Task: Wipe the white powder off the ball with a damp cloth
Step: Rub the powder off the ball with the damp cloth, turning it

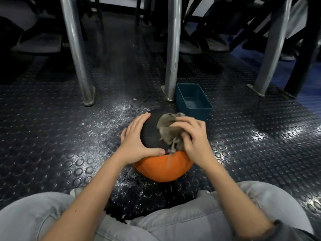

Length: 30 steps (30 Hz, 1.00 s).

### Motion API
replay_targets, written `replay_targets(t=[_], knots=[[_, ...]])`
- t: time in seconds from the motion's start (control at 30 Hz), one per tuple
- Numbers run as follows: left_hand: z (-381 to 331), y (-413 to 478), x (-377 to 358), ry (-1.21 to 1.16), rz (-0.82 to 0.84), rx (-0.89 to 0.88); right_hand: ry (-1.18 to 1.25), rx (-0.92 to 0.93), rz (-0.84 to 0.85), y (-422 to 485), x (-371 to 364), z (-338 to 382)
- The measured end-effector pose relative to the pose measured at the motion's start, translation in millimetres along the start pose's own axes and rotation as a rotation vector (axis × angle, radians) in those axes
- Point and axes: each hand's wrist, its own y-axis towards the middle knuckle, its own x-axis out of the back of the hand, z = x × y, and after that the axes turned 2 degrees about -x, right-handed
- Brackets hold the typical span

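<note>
Left hand fingers spread on ball, right hand fingers clutching cloth atop it

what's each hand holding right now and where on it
The right hand grips a bunched grey cloth by its near end, pressed on the ball. The left hand lies flat on the ball's black top, steadying it.

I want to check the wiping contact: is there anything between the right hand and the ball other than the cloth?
Nothing else visible. The right hand presses the grey cloth onto the ball; the left hand rests bare on it.
</note>
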Motion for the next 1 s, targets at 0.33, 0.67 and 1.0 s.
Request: replay_targets(t=[0.33,0.67,1.0], knots=[[3.4,-10.5,2.6,-0.058,-0.024,0.061,0.375,-0.688,-0.21,23.9,4.0,-21.8],[-4.9,-6.5,-9.4,0.06,-0.042,-0.015,0.004,-0.509,0.006,37.8,-4.0,-15.3],[-4.2,-0.3,19.9,-0.015,0.108,0.123,0.347,-1.087,-0.111,21.2,-14.7,-51.2]])
